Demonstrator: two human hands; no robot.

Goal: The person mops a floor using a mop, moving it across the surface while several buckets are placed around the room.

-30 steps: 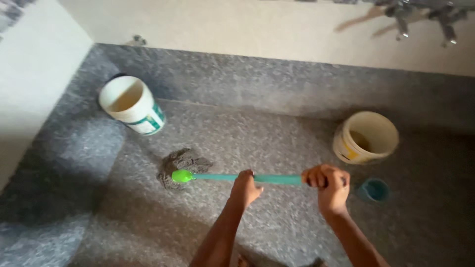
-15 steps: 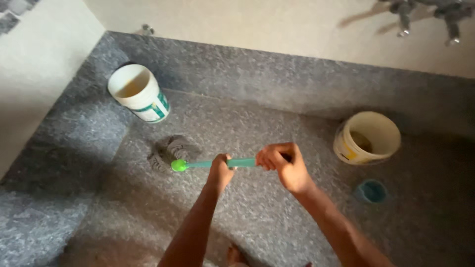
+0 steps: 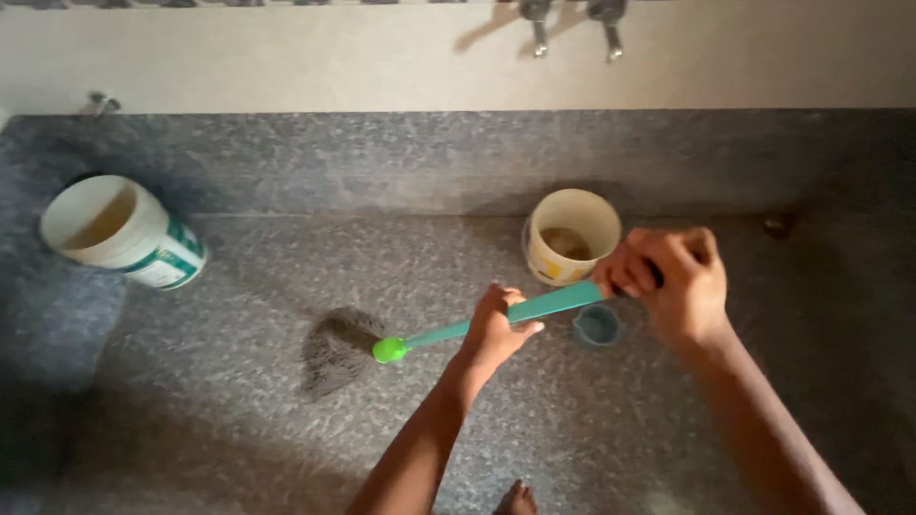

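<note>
Both of my hands grip a mop with a teal handle (image 3: 558, 302). My left hand (image 3: 494, 330) holds the handle low down, near the bright green socket (image 3: 388, 350). My right hand (image 3: 673, 281) is closed around the handle's upper end. The grey mop head (image 3: 334, 351) lies spread on the speckled grey floor (image 3: 286, 429), just left of the socket. The handle slants up to the right, passing over a small blue cup (image 3: 597, 325) on the floor.
A white bucket with green markings (image 3: 119, 232) stands at the left by the raised grey ledge (image 3: 382, 157). A cream bucket (image 3: 571, 235) stands behind the mop handle. Two taps (image 3: 572, 19) jut from the pale wall. My bare foot (image 3: 516, 499) shows at the bottom edge.
The view has swung to the right, so both buckets sit further left in the frame. The mop head has slid across the floor and my right hand has risen to the right.
</note>
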